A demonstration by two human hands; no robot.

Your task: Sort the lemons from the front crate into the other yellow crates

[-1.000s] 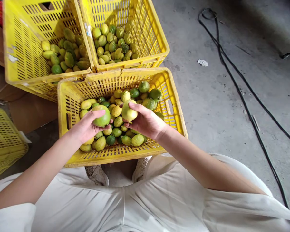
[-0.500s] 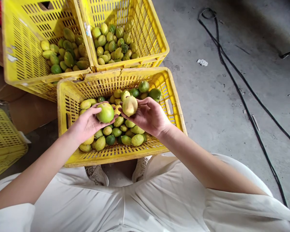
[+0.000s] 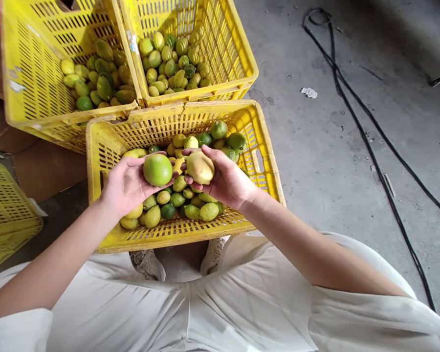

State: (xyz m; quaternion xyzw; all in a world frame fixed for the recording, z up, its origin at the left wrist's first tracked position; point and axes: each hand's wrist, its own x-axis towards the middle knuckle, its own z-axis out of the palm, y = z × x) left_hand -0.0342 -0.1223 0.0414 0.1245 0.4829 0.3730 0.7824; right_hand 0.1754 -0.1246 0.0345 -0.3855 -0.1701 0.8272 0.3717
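Observation:
My left hand [image 3: 126, 183] lies palm up and holds a round green lime [image 3: 157, 169] above the near yellow crate [image 3: 99, 142]. My right hand [image 3: 227, 181] also faces palm up and grips a yellowish, brown-marked lemon [image 3: 200, 167]. The two fruits are side by side, almost touching. Below them the crate holds many green and yellow citrus fruits [image 3: 183, 205]. My legs in pale trousers sit on both sides of the crate.
Two more yellow crates with citrus stand behind, one at the back left [image 3: 33, 63] and one at the back middle [image 3: 238, 54]. Another yellow crate [image 3: 7, 215] sits at the far left. Black cables [image 3: 370, 142] run across the concrete floor on the right.
Both hands have lifted their fruits slightly and turned palms upward, so the lime and lemon now show fully from above.

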